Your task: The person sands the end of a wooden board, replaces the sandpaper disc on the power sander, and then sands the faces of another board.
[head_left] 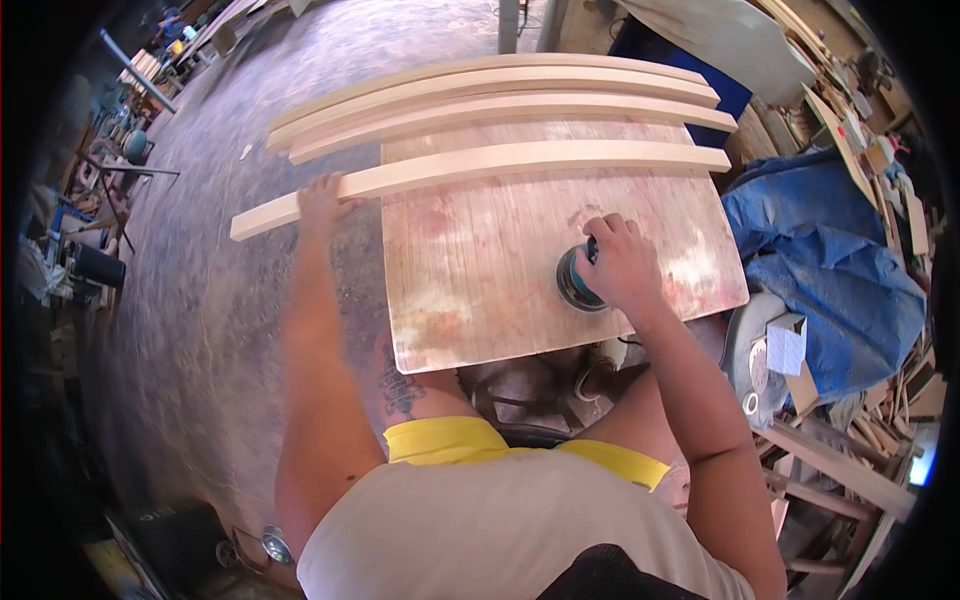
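Observation:
A long pale wooden bar lies across the wooden work board, its left end sticking out past the board's edge. My left hand is closed around that overhanging part, slightly blurred. On the board, nearer to me, stands a teal and black orbital sander. My right hand grips it from above, fingers wrapped over its top, and the sander is apart from the bar. Several similar wooden bars lie side by side along the far side of the board.
A crumpled blue tarp covers things right of the board. Below it stand a sanding disc, a small box and stacked wood scraps. Concrete floor stretches to the left, with clutter along its far edge.

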`<state>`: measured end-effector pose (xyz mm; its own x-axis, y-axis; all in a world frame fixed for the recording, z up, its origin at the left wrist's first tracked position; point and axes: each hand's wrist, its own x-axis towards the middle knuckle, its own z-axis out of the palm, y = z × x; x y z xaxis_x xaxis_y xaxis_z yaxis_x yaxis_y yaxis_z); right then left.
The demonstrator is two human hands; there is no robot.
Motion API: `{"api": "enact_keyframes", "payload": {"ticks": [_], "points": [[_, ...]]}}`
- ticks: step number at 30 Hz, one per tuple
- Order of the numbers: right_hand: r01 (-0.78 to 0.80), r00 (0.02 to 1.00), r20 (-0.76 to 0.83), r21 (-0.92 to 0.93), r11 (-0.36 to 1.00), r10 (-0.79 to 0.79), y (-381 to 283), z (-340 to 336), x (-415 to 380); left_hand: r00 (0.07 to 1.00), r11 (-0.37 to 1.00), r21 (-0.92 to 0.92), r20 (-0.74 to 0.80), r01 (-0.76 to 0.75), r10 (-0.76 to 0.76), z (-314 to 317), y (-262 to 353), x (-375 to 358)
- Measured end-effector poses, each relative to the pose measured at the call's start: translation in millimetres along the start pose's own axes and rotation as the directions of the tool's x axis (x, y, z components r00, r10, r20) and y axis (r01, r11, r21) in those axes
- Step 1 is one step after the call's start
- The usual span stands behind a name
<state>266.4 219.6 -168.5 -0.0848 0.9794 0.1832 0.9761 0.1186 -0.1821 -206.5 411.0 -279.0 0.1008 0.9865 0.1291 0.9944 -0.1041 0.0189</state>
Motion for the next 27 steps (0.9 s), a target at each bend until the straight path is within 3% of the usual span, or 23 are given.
{"api": "enact_keyframes", "payload": {"ticks": [4,10,13,15,17,19,22,23,25,26,27], "points": [[-0.024,1.0,0.0,-0.011,1.0,0.024,-2.0,-1.4,-1.2,0.98,0.981,0.071,0.065,0.182,-0.186,14.9,-16.1,-13.4],[-0.069,0.996,0.05,0.0,0.998,0.069,-0.9,-0.4,-1.0,0.99,0.994,0.013,0.091,-0.108,0.106,12.4,42.0,-23.9],[-0.091,0.996,0.022,0.031,0.995,0.09,-0.1,2.2,-1.0,0.965,0.958,-0.135,0.039,-0.251,0.258,5.5,88.5,-34.4],[-0.102,0.995,0.007,0.021,0.995,0.102,3.2,11.6,0.6,0.875,0.724,-0.646,0.178,-0.242,0.451,-13.8,136.4,-51.3],[-0.118,0.99,-0.069,0.015,0.993,0.119,2.0,16.4,-5.4,0.856,0.67,-0.681,0.122,-0.296,0.502,-11.4,189.1,-82.6],[-0.188,0.978,0.102,0.042,0.981,0.183,-5.8,-7.4,-7.4,0.838,0.624,-0.708,0.083,-0.332,0.54,-10.9,238.1,-112.3],[-0.254,0.958,0.151,0.061,0.965,0.242,-8.2,-11.1,-4.0,0.899,0.341,-0.922,-0.018,-0.185,0.438,1.3,292.6,-143.6],[-0.255,0.956,0.167,0.071,0.964,0.241,-7.1,-5.7,-0.6,0.886,0.338,-0.921,-0.015,-0.192,0.464,1.0,303.5,-154.0],[-0.266,0.953,0.174,0.078,0.961,0.249,3.1,0.0,-10.0,0.96,0.129,-0.986,0.133,0.103,0.246,-0.5,323.1,-174.9],[-0.229,0.968,0.141,0.135,0.964,0.21,7.3,2.3,-16.3,0.957,0.133,-0.986,0.13,0.098,0.259,-1.8,328.3,-186.0],[-0.185,0.981,0.1,0.188,0.965,0.168,10.7,0.7,-20.3,0.964,-0.098,-0.965,0.227,0.241,0.14,-2.8,332.2,-194.4]]}}
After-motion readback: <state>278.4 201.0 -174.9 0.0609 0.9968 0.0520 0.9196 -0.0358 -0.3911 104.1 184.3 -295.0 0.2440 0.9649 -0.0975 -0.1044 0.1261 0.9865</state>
